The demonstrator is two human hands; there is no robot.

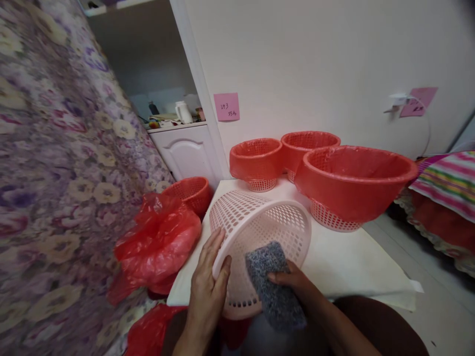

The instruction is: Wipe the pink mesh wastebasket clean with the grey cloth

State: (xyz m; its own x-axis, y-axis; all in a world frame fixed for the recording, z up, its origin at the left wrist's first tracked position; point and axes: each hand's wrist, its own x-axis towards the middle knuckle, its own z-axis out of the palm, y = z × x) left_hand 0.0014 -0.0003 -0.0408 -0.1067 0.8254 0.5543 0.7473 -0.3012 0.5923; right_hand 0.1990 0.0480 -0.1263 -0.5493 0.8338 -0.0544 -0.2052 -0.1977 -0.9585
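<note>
Pink mesh basket [260, 232] — tipped on its side at the near edge of the white table [356, 267], its open mouth turned toward us. Our left hand [208, 287] clamps the rim, fingers [215, 242] curled over the outside wall and the thumb hooked along the edge. Our right hand [293, 282] grips a grey speckled cloth [272, 282], pinched between thumb and fingers and lying across the basket's mouth. Farther back on the table stand three baskets lined with red bags [352, 183]. To the left, beside the table, lies a heap of loose red plastic bags [159, 242] — behind it, another lined basket [191, 190]. A pink note [226, 106] is stuck on the wall.
</note>
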